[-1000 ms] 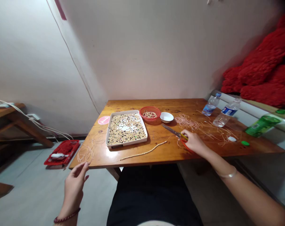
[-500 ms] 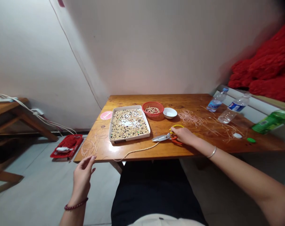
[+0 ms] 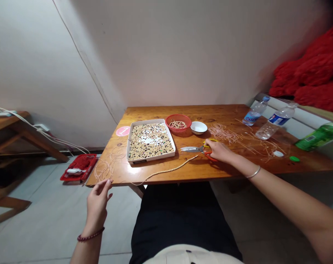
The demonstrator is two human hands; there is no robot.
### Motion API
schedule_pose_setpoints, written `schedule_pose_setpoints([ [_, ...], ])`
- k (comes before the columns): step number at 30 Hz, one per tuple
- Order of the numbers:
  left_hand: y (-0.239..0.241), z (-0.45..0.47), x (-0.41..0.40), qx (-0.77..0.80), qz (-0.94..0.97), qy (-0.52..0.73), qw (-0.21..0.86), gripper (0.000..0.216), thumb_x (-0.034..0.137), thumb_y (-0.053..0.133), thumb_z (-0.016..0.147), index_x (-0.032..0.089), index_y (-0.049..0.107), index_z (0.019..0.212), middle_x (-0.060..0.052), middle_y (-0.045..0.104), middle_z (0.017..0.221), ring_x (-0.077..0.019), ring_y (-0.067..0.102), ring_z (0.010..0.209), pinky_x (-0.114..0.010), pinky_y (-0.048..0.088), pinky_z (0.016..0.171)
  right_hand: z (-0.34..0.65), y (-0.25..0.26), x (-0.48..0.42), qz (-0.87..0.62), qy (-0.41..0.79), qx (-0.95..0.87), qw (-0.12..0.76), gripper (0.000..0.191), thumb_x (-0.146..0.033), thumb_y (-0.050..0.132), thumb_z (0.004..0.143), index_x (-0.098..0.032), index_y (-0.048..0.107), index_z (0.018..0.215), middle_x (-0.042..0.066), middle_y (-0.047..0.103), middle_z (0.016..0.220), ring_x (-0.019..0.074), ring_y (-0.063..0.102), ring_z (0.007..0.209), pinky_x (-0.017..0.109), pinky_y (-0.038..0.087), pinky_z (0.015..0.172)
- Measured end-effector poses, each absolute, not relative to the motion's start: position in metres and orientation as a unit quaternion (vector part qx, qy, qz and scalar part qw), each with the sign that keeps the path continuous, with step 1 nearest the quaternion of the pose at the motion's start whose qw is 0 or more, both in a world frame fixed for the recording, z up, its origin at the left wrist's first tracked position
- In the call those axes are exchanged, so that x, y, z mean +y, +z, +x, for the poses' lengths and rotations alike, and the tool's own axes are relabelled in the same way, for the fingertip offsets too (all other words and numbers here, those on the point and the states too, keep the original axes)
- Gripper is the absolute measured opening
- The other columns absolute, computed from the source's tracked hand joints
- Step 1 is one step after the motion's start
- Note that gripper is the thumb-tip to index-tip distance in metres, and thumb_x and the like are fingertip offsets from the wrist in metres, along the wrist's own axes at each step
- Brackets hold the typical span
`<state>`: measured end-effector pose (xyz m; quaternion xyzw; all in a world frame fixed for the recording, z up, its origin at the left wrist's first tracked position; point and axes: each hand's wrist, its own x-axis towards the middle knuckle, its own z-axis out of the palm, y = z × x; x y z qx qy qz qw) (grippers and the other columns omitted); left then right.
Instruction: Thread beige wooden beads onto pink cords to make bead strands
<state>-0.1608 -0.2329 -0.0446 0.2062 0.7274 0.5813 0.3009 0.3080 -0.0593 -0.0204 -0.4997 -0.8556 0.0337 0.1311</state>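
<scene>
My right hand is closed round the orange and yellow handles of a pair of scissors, whose blades point left just above the wooden table. A long string of small pale beads lies on the table below the blades. My left hand hangs in front of the table's near left corner with fingers pinched on what seems to be the thin thread end of that string. A white tray full of mixed beads sits left of the scissors.
A red basket with beaded loops and a white bowl stand behind the tray. Loose pale threads spread to the right, with two water bottles, a green bottle and caps. A red basket lies on the floor.
My right hand picked the scissors up from the right part of the table and swung them left, so the blades now point left above the bead string. The left hand stayed put.
</scene>
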Motion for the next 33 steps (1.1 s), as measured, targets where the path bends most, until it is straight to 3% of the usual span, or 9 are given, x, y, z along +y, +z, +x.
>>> schedule_pose_setpoints([
  [6, -0.048, -0.163, -0.233, 0.724, 0.211, 0.582, 0.303, 0.053, 0.051, 0.075, 0.054, 0.019, 0.065, 0.095, -0.009, 0.066, 0.106, -0.0215, 0.059, 0.095, -0.022, 0.045, 0.060, 0.302, -0.027, -0.059, -0.450, 0.032, -0.889, 0.074, 0.015, -0.031, 0.051, 0.085, -0.022, 0.050, 0.097, 0.008, 0.067, 0.085, 0.0218, 0.061, 0.072, 0.025, 0.031, 0.056],
  [16, -0.043, -0.157, -0.236, 0.713, 0.229, 0.592, 0.298, 0.048, 0.048, 0.073, 0.060, 0.020, 0.065, 0.099, -0.009, 0.064, 0.113, -0.0214, 0.059, 0.100, -0.020, 0.044, 0.061, 0.301, -0.031, -0.057, -0.462, 0.079, -0.878, 0.092, 0.013, -0.027, 0.050, 0.083, -0.020, 0.047, 0.093, 0.008, 0.065, 0.083, 0.0203, 0.059, 0.069, 0.026, 0.033, 0.056],
  [25, -0.045, -0.161, -0.234, 0.715, 0.228, 0.592, 0.294, 0.049, 0.050, 0.074, 0.059, 0.020, 0.065, 0.097, -0.009, 0.065, 0.112, -0.0229, 0.058, 0.104, -0.020, 0.045, 0.060, 0.314, -0.015, -0.038, -0.490, 0.121, -0.837, 0.210, 0.017, -0.021, 0.056, 0.074, -0.022, 0.048, 0.089, 0.005, 0.067, 0.085, 0.0199, 0.061, 0.070, 0.026, 0.039, 0.059],
  [33, -0.050, -0.152, -0.231, 0.705, 0.260, 0.572, 0.329, 0.049, 0.049, 0.075, 0.058, 0.017, 0.064, 0.094, -0.013, 0.066, 0.108, -0.0261, 0.059, 0.107, -0.022, 0.048, 0.062, 0.323, 0.013, -0.027, -0.498, 0.087, -0.811, 0.295, 0.016, -0.026, 0.059, 0.072, -0.023, 0.049, 0.084, 0.006, 0.066, 0.084, 0.0214, 0.061, 0.073, 0.030, 0.044, 0.063],
])
